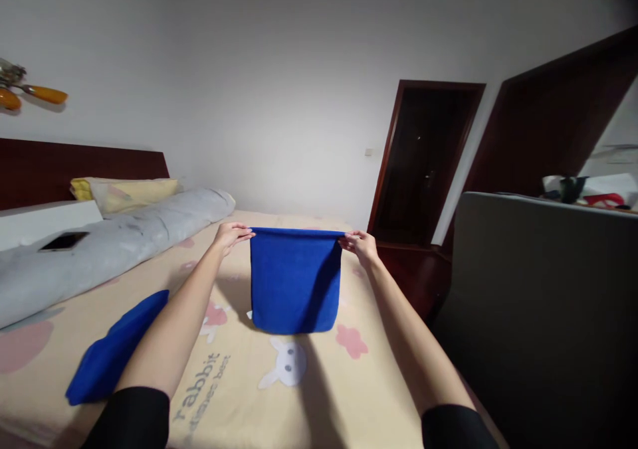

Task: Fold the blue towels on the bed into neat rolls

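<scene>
A blue towel (294, 279) hangs stretched between my two hands above the bed, its top edge pulled straight and nearly level. My left hand (233, 236) pinches the top left corner. At the top right corner, my right hand (361, 244) grips the cloth between thumb and fingers. Another blue cloth (117, 346) lies on the bed, partly hidden behind my left forearm. Beneath everything is a cream bed sheet (379, 382) printed with rabbits, pink shapes and lettering.
A long grey rolled quilt (149, 226) lies along the left, with a phone (64, 241) on it and a yellow pillow (134, 195) behind. The brown headboard (100, 161) stands at far left. A dark grey panel (538, 316) rises at right, near a brown door (423, 170).
</scene>
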A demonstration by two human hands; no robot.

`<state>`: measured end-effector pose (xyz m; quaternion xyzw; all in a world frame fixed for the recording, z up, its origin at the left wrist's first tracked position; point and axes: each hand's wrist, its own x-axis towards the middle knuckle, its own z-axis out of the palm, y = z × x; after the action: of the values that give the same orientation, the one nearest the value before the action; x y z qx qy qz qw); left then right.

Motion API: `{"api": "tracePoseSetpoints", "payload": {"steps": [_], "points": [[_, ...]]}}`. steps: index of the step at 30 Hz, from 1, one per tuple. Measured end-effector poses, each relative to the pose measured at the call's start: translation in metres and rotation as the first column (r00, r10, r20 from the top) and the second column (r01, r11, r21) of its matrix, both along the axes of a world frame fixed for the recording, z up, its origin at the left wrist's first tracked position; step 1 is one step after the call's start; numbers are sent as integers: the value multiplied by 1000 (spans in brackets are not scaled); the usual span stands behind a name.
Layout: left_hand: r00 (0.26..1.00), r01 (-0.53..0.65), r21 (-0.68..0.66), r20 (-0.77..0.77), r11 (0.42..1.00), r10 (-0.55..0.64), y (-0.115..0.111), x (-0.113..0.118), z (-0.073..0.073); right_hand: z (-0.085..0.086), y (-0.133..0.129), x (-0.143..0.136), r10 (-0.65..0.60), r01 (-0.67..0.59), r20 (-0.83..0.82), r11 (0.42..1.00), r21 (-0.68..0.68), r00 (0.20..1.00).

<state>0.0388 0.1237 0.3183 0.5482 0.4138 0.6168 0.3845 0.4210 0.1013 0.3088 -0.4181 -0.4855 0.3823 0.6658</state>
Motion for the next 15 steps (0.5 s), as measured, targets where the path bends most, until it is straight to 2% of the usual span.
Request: {"api": "tracePoseSetpoints", "payload": {"steps": [5, 8, 11, 15], "points": [[995, -76, 111, 65, 991, 69, 20, 7, -3, -5, 23, -1, -26, 30, -34, 991, 131, 999], [994, -101, 146, 46, 984, 96, 13, 2, -23, -25, 14, 4, -1, -1, 15, 987, 158, 1000], [995, -100, 118, -8, 988, 102, -13, -7, -65, -61, -13, 11, 67, -83, 127, 989, 120, 990], [991, -54, 7, -121, 999, 54, -66, -19, -139, -122, -60, 18, 223, -222, 292, 974, -37, 930]]}}
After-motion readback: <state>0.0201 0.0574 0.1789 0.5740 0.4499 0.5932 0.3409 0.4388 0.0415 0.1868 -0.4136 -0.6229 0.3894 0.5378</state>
